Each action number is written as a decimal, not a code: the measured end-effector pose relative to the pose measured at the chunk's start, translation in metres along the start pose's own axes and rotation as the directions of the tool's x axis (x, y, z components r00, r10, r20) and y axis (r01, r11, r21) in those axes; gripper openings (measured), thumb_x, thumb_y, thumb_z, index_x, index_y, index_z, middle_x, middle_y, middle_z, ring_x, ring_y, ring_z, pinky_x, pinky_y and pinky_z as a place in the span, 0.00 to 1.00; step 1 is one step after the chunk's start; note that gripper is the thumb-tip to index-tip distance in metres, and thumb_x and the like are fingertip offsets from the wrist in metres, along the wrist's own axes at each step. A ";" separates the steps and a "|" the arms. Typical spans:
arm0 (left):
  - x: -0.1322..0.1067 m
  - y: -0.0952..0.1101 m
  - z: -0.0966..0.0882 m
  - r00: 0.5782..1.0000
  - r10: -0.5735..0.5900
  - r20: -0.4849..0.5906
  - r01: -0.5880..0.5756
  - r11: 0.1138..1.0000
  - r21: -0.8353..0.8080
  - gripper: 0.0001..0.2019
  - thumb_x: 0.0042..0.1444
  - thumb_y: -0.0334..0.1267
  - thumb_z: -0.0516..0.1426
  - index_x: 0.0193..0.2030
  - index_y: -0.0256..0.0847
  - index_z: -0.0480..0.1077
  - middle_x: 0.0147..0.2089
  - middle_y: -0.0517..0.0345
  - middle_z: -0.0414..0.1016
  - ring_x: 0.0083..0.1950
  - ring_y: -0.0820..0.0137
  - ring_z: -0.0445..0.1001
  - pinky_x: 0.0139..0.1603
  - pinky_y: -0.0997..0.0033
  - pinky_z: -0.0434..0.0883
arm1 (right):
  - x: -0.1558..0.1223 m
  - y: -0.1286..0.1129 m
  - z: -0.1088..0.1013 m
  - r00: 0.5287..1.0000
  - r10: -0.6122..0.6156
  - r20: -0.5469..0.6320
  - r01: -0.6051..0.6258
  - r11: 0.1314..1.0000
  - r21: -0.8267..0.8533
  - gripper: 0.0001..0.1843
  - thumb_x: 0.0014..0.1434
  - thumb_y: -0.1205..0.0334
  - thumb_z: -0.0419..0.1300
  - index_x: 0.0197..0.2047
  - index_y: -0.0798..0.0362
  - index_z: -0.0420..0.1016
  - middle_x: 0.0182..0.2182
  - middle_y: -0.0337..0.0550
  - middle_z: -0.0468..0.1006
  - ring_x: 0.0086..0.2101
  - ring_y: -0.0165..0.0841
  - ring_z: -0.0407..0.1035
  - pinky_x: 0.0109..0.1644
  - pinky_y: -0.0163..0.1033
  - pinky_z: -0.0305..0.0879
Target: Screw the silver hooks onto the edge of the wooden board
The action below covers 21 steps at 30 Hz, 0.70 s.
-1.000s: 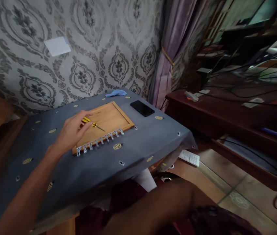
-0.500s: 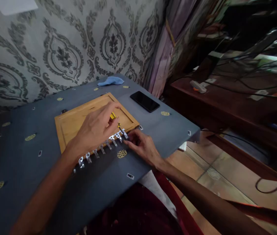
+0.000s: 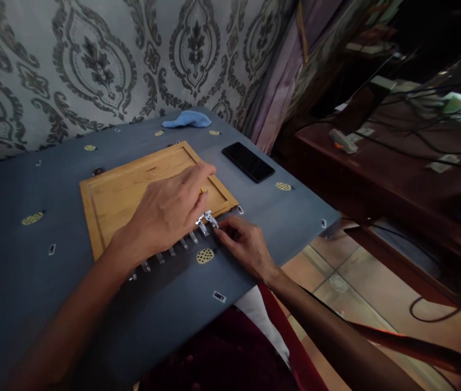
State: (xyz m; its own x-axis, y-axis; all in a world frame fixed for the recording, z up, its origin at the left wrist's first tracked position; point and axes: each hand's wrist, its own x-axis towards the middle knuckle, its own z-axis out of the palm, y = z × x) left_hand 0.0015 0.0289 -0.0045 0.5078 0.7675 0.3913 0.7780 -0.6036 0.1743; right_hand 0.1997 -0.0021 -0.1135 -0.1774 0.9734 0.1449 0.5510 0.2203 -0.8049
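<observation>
A wooden board (image 3: 132, 184) lies on a table under a grey-blue cloth (image 3: 30, 260). Along the board's near edge runs a row of several small silver metal brackets (image 3: 181, 244). My left hand (image 3: 169, 209) reaches over the board, fingers closed round a yellow-handled screwdriver (image 3: 202, 190) that is mostly hidden; its tip is by the rightmost bracket (image 3: 207, 219). My right hand (image 3: 242, 241) rests on the cloth just right of that bracket, fingertips pinching at it.
A black phone (image 3: 248, 161) lies right of the board. A blue cloth (image 3: 187, 119) sits at the table's far edge by the patterned wall. To the right stand a purple curtain (image 3: 279, 81) and a dark wooden shelf (image 3: 377, 163) with cables.
My left hand with the screwdriver moved from the board's middle to its right near corner. My right hand came up from below onto the table beside the rightmost bracket.
</observation>
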 end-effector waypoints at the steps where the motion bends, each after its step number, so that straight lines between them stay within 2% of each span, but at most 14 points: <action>1: 0.000 0.000 0.000 1.000 0.001 -0.011 -0.001 1.000 -0.003 0.16 0.66 0.33 0.51 0.59 0.39 0.64 0.52 0.51 0.80 0.41 0.67 0.80 0.38 0.68 0.70 | 0.000 0.000 0.000 1.000 0.001 0.002 -0.001 1.000 0.000 0.08 0.62 0.57 0.60 0.35 0.50 0.77 0.29 0.39 0.78 0.28 0.31 0.68 0.32 0.37 0.62; 7: 0.002 0.002 0.002 0.999 0.029 -0.018 -0.029 0.999 -0.044 0.16 0.66 0.34 0.51 0.59 0.38 0.64 0.52 0.50 0.80 0.37 0.68 0.79 0.38 0.67 0.71 | 0.000 0.000 -0.001 1.000 -0.004 0.012 0.003 1.000 0.029 0.09 0.62 0.57 0.59 0.33 0.50 0.76 0.29 0.40 0.77 0.28 0.31 0.67 0.33 0.38 0.62; 17: 0.004 0.009 0.000 1.000 -0.011 0.028 0.012 1.000 -0.022 0.16 0.66 0.32 0.51 0.60 0.39 0.64 0.53 0.51 0.79 0.38 0.69 0.79 0.38 0.67 0.71 | -0.001 -0.001 -0.002 1.000 -0.004 0.017 0.003 0.999 0.054 0.08 0.62 0.57 0.60 0.34 0.50 0.76 0.29 0.40 0.77 0.29 0.32 0.69 0.33 0.38 0.62; 21: 0.005 0.013 0.000 0.998 -0.003 0.056 0.004 1.000 -0.031 0.16 0.67 0.31 0.50 0.60 0.39 0.64 0.55 0.50 0.78 0.44 0.65 0.79 0.40 0.66 0.71 | 0.000 0.000 -0.002 1.000 -0.011 0.019 0.010 0.998 0.056 0.07 0.62 0.58 0.60 0.34 0.50 0.76 0.30 0.40 0.78 0.30 0.33 0.70 0.35 0.38 0.62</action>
State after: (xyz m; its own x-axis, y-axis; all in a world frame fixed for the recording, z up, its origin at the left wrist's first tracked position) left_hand 0.0136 0.0248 -0.0001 0.5259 0.7799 0.3393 0.7684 -0.6067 0.2038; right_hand 0.2011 -0.0023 -0.1124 -0.1992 0.9695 0.1429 0.5024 0.2263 -0.8345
